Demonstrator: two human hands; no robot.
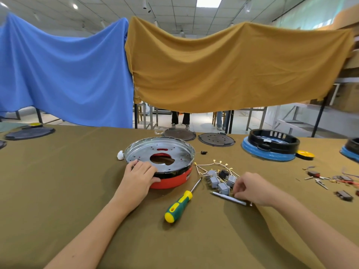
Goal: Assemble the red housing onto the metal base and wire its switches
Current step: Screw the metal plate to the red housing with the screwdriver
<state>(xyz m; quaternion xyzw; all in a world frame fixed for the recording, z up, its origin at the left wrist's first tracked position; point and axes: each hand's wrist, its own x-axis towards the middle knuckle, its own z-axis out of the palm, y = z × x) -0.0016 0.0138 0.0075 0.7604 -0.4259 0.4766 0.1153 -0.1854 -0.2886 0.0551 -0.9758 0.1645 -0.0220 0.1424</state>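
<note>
The red housing [175,179] lies on the olive table with the round metal base [174,152] seated on top of it, a keyhole-shaped opening in its middle. My left hand [140,171] grips the near left rim of this stack, fingers over the metal edge and thumb on the red wall. To the right lie several grey switches [221,182] joined by pale wires with brass terminals [213,165]. My right hand [252,188] hovers at the switches, its fingertips pinching something small beside a thin metal tool [225,197] lying on the cloth.
A green-and-yellow screwdriver [179,205] lies between my hands. A blue-and-black housing [271,147] and yellow tape roll [305,154] sit at the right, dark round plates [216,139] at the back, loose parts [330,181] far right. Blue and mustard cloths hang behind.
</note>
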